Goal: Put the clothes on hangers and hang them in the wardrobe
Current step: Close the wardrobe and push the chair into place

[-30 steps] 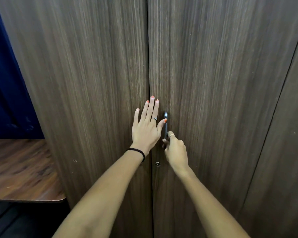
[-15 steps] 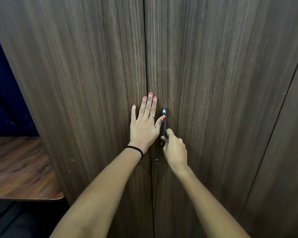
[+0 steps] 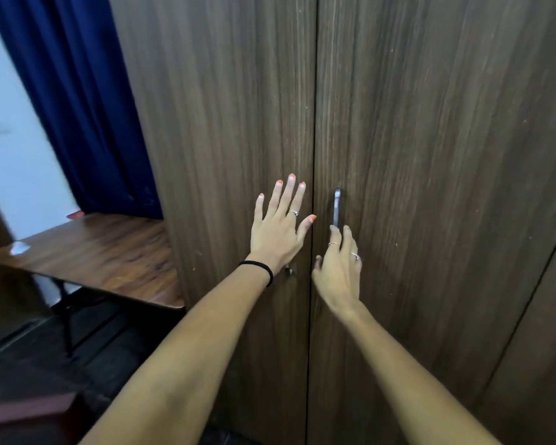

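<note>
Dark walnut-grain laminate fills nearly all I see: the tall brown wooden wardrobe (image 3: 430, 155) stands right in front of me with both doors closed, the seam between them running straight down between my arms. My left hand (image 3: 278, 231) lies flat on the left door (image 3: 231, 139), fingers straight and spread, thumb reaching toward the seam, holding nothing; a black hair tie (image 3: 260, 269) circles that wrist. My right hand (image 3: 339, 268) is on the right door (image 3: 414, 284), its fingers extended upward and touching the lower end of the slim vertical metal handle (image 3: 336, 207) without curling round it, so it grips nothing. A small keyhole (image 3: 289, 270) shows just beside my left wrist. Off to my left a glossy reddish-brown wooden surface (image 3: 109, 258) butts against the wardrobe's side, with a deep blue curtain (image 3: 77, 107) hanging behind it.
</note>
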`<state>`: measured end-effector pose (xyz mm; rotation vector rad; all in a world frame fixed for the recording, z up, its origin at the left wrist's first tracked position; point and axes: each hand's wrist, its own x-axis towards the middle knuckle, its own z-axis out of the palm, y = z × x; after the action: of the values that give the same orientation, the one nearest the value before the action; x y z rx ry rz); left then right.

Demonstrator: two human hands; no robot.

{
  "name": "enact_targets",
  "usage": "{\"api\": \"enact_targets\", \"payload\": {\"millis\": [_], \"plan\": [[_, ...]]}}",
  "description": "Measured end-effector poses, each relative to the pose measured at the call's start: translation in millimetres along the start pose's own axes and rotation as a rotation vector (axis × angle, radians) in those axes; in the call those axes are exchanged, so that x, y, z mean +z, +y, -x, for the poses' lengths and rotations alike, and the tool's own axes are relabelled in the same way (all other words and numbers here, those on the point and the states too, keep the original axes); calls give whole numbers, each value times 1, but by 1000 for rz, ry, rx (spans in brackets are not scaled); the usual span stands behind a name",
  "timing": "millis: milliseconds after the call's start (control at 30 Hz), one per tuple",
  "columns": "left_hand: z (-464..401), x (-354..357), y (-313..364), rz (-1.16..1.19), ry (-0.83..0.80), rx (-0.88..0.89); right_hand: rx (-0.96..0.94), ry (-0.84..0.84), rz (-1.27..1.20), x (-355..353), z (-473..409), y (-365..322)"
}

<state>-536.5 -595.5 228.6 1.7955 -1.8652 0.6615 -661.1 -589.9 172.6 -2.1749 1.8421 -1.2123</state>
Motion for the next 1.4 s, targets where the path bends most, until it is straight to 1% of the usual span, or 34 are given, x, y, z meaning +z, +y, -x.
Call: {"api": "enact_targets", "payload": {"millis": [100, 167, 300, 433, 633, 700, 800, 967, 1067, 1233, 1400], "plan": [[28, -14, -7, -37, -5, -67, -119, -44, 2, -1, 18, -7], [54, -20, -13, -49, -24, -112, -165, -113, -21, 4, 35, -12], [126, -24, -32, -93, -116, -235, -269, -275, -42, 23, 82, -24], [196, -37, -63, -176, -196, -364, -376, -394, -69, 40, 128, -48], [301, -80, -119, -305, -277, -588, -566, -511, -120, 62, 190, -119], [331, -93, -135, -324, -308, -664, -616, -539, -126, 69, 211, -143], [382, -113, -164, -333, -309, -786, -700, -597, -142, 80, 254, -188], [482, -144, -205, -297, -376, -991, -783, -712, -157, 103, 332, -252], [526, -158, -223, -266, -407, -1113, -811, -761, -145, 116, 366, -284], [591, -187, -266, -283, -414, -1227, -883, -841, -155, 132, 431, -336], [620, -195, -296, -248, -404, -1328, -871, -911, -125, 153, 455, -364]]}}
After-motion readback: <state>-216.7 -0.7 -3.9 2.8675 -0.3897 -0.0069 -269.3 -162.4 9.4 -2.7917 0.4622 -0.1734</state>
